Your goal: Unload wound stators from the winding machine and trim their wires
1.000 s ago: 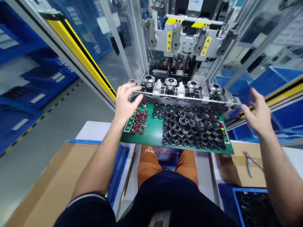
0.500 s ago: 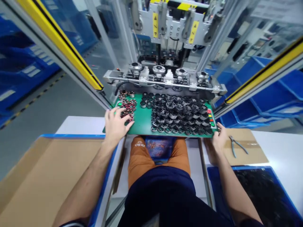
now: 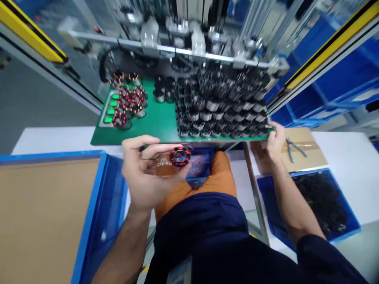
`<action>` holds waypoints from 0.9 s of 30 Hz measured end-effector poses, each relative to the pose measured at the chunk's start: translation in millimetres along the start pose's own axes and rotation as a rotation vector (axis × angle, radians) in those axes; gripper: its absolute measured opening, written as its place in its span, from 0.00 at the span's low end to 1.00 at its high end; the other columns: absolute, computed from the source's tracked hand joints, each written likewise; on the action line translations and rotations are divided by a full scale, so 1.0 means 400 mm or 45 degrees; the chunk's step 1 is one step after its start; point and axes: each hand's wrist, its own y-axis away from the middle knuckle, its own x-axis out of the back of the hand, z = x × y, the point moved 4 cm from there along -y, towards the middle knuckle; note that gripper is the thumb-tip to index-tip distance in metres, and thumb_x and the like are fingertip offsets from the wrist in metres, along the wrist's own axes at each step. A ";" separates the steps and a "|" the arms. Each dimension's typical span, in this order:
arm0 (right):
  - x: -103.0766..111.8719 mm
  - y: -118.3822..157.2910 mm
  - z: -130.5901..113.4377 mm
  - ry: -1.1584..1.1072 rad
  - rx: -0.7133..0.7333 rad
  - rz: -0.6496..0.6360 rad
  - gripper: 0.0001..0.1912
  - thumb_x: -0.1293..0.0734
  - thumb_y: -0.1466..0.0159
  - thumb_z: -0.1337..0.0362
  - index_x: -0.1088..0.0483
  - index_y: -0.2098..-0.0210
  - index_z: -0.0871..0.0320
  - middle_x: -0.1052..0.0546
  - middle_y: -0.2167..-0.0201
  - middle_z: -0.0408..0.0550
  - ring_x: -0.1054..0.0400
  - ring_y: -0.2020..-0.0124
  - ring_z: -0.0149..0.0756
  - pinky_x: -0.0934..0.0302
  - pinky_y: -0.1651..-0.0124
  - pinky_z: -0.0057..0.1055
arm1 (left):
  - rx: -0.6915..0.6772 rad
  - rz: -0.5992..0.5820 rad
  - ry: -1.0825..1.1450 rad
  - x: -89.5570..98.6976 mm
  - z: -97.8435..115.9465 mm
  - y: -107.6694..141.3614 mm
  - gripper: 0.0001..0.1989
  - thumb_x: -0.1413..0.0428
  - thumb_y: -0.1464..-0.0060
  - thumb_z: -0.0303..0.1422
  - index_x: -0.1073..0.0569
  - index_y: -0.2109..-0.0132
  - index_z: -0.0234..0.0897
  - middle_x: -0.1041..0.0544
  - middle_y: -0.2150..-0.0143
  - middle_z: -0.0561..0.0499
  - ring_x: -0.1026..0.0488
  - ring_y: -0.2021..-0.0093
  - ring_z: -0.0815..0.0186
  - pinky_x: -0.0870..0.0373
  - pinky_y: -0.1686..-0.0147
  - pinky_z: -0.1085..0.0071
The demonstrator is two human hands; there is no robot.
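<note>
A copper-wound motor stator (image 3: 180, 156) with red-lit teeth is pinched between the fingers and thumb of my left hand (image 3: 145, 169), just in front of the green board (image 3: 160, 124) and over my lap. More wound stators (image 3: 130, 98) stand in a cluster on the board's left part. Many black ring-shaped motor parts (image 3: 219, 106) are packed in stacked rows on its right part. At the board's right front corner is my right hand (image 3: 276, 142), fingers curled together beside the last black parts; what lies between them is hidden.
Green buttons (image 3: 109, 111) line the board's left end. A machine bar with fixtures (image 3: 177, 49) spans behind it. Pliers (image 3: 291, 150) lie on cardboard (image 3: 310, 146) at right, near a blue bin (image 3: 352, 230) of black parts. A blue-rimmed box (image 3: 91, 201) stands left.
My left hand has come off the stator cluster toward me with one stator in its fingers. My right hand stays at the board's right corner. The view has shifted closer to the board.
</note>
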 end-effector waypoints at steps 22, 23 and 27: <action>0.025 0.348 -0.690 -1.356 -0.500 -1.332 0.33 0.17 0.26 0.50 0.24 0.26 0.43 0.10 0.47 0.46 0.11 0.46 0.47 0.14 0.38 0.48 | -0.156 -0.290 -0.205 -0.066 0.059 0.102 0.28 0.22 0.30 0.40 0.19 0.28 0.53 0.13 0.29 0.50 0.08 0.44 0.58 0.05 0.58 0.68; 0.027 0.343 -0.685 -1.322 -0.524 -1.312 0.32 0.16 0.27 0.50 0.23 0.27 0.43 0.10 0.48 0.46 0.11 0.48 0.47 0.13 0.39 0.47 | -0.178 -0.260 -0.203 -0.058 0.056 0.101 0.31 0.20 0.32 0.42 0.19 0.27 0.53 0.12 0.30 0.51 0.08 0.44 0.58 0.05 0.57 0.66; 0.036 0.318 -0.676 -1.204 -0.594 -1.268 0.30 0.14 0.29 0.51 0.20 0.31 0.44 0.11 0.54 0.43 0.13 0.58 0.41 0.12 0.48 0.41 | -0.528 -0.280 -0.538 -0.032 0.065 0.081 0.23 0.21 0.31 0.37 0.14 0.34 0.55 0.08 0.40 0.55 0.07 0.53 0.59 0.05 0.59 0.61</action>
